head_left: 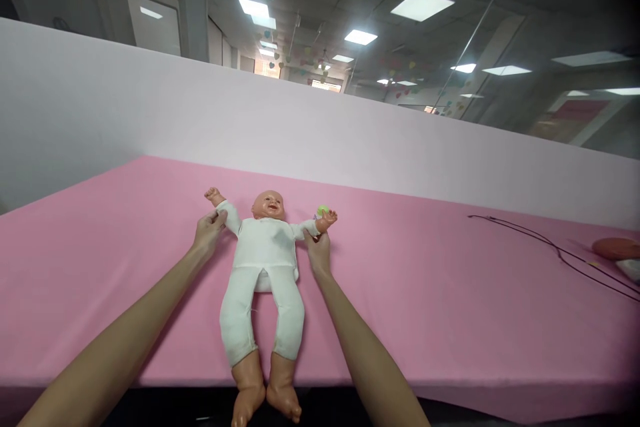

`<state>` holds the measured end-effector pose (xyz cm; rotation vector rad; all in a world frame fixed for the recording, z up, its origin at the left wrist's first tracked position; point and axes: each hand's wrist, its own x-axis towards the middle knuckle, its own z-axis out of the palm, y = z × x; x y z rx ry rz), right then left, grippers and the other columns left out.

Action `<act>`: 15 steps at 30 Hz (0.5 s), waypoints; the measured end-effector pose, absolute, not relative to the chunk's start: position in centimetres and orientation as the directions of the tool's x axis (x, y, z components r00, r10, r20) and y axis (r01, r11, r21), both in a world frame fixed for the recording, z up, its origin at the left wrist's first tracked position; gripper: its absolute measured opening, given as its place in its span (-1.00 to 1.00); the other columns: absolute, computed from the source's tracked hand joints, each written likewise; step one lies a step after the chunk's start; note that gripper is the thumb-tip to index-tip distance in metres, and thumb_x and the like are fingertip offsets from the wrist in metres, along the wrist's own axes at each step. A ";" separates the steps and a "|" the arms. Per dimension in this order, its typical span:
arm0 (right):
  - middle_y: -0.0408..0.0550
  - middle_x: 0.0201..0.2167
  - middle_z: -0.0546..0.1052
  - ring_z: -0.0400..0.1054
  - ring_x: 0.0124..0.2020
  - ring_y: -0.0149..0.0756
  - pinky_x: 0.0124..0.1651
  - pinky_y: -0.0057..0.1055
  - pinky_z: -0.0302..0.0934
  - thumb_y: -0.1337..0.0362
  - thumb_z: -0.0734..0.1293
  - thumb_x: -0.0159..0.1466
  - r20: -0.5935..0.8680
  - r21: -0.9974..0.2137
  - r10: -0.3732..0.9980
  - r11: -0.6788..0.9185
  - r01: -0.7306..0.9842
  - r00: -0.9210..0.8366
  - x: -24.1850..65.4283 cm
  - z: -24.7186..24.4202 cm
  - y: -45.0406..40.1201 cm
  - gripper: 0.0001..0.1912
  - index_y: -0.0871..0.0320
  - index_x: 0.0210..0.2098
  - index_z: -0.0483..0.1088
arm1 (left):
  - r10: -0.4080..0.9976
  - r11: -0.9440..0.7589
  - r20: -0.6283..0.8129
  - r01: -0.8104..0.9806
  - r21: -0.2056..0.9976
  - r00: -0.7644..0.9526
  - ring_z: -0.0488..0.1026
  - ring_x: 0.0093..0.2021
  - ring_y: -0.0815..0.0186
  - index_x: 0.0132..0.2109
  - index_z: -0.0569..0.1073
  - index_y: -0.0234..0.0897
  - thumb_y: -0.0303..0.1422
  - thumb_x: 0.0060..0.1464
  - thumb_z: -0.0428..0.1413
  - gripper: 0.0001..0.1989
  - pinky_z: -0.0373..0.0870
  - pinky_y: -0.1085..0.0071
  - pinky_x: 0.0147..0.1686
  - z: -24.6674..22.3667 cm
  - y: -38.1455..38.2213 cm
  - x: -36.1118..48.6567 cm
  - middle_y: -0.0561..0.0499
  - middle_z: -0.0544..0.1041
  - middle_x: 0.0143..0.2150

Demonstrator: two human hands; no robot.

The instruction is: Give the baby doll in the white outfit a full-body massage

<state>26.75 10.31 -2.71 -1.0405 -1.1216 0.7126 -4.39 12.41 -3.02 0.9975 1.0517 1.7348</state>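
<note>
Pinching a white-clothed doll (265,247) by its arms in the head view, the left hand (209,230) and right hand (319,250) hold it at left and right. It lies face up on the pink table (400,293), head far, feet over the near edge. A black cord (559,250) lies well apart, far right.

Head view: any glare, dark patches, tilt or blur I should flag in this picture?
Head view, glare: the bright rectangular white ceiling panels look washed out; head view, dark patches: the upper right corner fades to black; head view, tilt: the long, low white wall slopes down rightward; head view, blur: the smooth plastic baby doll in white clothes looks fairly sharp.
</note>
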 end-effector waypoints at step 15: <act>-0.15 -0.59 0.45 0.26 -0.50 -0.33 -0.42 -0.41 0.08 -0.28 0.47 0.11 0.093 -0.986 0.993 0.081 0.146 0.078 25.7 -3.8 12.0 -0.41 0.16 -0.53 0.44 | 0.997 -0.010 0.015 0.054 0.998 -0.081 0.36 -0.56 0.30 -0.54 0.50 -0.31 0.17 -0.06 0.31 -0.42 0.23 0.35 -0.50 -3.7 12.7 -4.8 -0.06 0.48 -0.58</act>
